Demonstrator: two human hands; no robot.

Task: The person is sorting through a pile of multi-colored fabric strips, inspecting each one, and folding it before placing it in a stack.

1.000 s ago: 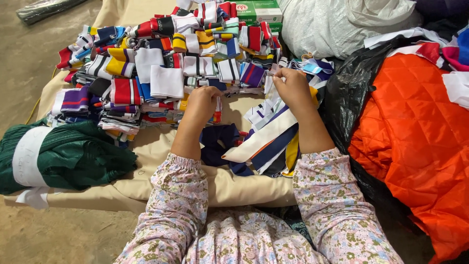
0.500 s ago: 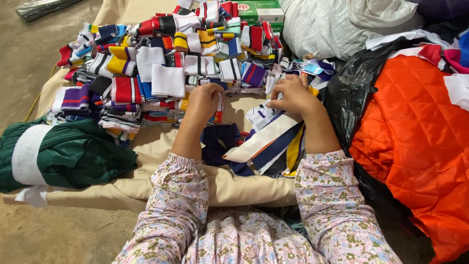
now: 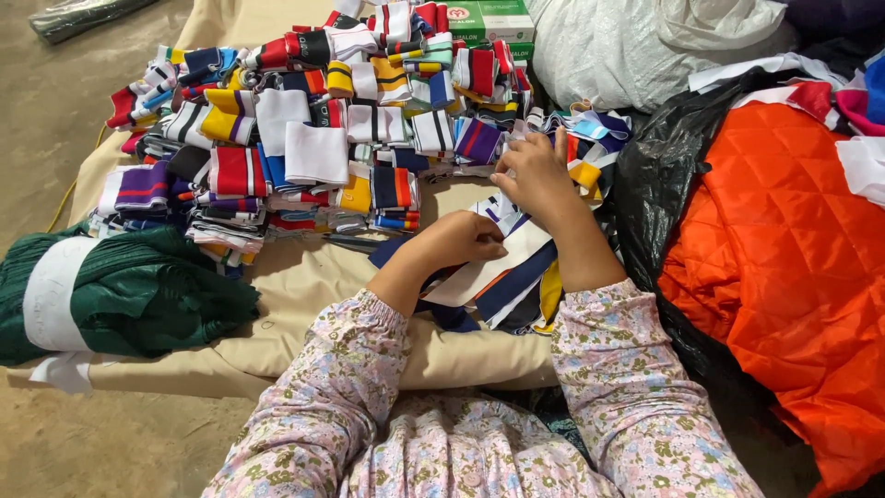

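Sorting judged well advanced; large heap of folded striped knit bands (image 3: 313, 120) stacked on beige cloth (image 3: 304, 277) ahead; smaller loose pile of bands (image 3: 516, 277) left unsorted under both hands; left hand (image 3: 466, 238) rested on white band (image 3: 489, 267), grip curled, hold cannot be told; right hand (image 3: 535, 175) laid on loose strips, fingers narrow, pinch unclear; green bundle (image 3: 129, 295) untouched at left; orange quilted fabric (image 3: 793, 267) at right.

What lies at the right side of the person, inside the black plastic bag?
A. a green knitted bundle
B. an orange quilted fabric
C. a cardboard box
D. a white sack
B: the orange quilted fabric lies in the opened black plastic bag at the right, while the green knitted bundle lies at the left.
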